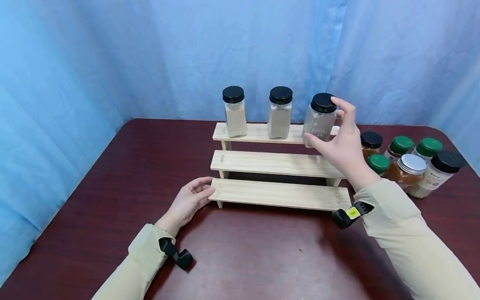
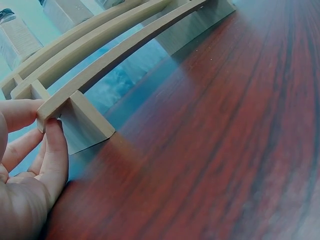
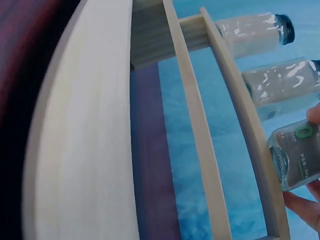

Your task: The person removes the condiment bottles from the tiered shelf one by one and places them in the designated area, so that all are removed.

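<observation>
A three-step wooden rack [image 1: 280, 194] stands on the table. My left hand [image 1: 186, 204] pinches the left end of its lowest board; in the left wrist view, the fingers [image 2: 56, 155] are around that board end [image 2: 75, 90]. My right hand [image 1: 346, 148] grips a spice jar [image 1: 318, 124] with a black lid, thumb low on the glass and index finger at the lid. In the right wrist view the jar's base [image 3: 280, 162] is right at the top board's edge. Two more black-lidded jars of pale powder, one at the left [image 1: 236, 117] and one mid-board [image 1: 280, 118], stand on the top board.
Several jars crowd the table right of the rack, among them a silver-lidded jar [image 1: 407, 171], a green-lidded jar [image 1: 378, 163] and a large black-lidded jar [image 1: 434, 177]. A blue curtain [image 1: 231, 38] hangs behind the table [image 1: 257, 263].
</observation>
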Motion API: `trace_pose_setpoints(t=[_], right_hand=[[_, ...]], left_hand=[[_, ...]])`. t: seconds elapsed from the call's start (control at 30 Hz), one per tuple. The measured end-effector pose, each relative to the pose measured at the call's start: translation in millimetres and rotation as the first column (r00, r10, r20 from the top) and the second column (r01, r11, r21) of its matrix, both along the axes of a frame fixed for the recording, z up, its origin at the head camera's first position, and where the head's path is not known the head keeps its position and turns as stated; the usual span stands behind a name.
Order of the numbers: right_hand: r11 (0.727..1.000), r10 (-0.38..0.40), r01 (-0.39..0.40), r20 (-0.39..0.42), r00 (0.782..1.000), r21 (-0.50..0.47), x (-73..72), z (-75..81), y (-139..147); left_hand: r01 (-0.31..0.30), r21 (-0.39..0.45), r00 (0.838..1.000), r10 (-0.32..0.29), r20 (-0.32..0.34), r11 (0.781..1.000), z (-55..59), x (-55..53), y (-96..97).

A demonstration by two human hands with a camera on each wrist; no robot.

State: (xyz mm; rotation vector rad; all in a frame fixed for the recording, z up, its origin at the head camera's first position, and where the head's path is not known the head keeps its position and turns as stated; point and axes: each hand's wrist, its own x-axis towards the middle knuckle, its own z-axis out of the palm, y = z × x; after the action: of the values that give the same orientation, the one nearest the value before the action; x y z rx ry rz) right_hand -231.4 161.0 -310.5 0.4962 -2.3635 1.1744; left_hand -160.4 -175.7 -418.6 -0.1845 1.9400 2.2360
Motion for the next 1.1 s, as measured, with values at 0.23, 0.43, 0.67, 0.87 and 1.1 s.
trace_pose_setpoints(t=[0.23,0.43,0.67,0.87,1.1], right_hand=[[0.995,0.067,-0.067,0.005,0.998,-0.075,16.8,-2.9,5],[0.992,0.113,-0.112,0.009,0.994,-0.049,34.6,-11.3,7],[0.994,0.101,-0.099,0.040,0.994,-0.045,54.7,-18.4,13],[0.989,0.147,-0.147,0.005,0.989,0.015,68.2,-22.9,22],[0.980,0.161,-0.157,-0.028,0.986,0.127,83.1,-31.5,39]], left_hand=[[0.000,0.008,1.000,0.000,0.013,1.000,1.2,-1.2,1.3],[-0.013,-0.006,1.000,0.013,0.015,1.000,0.6,-0.3,-1.5],[0.021,0.010,1.000,-0.021,-0.004,1.000,1.5,1.2,-1.3],[0.009,0.006,1.000,-0.009,0.015,1.000,0.9,2.7,-0.6],[0.016,0.000,1.000,-0.016,0.006,1.000,0.3,0.1,-0.4]])
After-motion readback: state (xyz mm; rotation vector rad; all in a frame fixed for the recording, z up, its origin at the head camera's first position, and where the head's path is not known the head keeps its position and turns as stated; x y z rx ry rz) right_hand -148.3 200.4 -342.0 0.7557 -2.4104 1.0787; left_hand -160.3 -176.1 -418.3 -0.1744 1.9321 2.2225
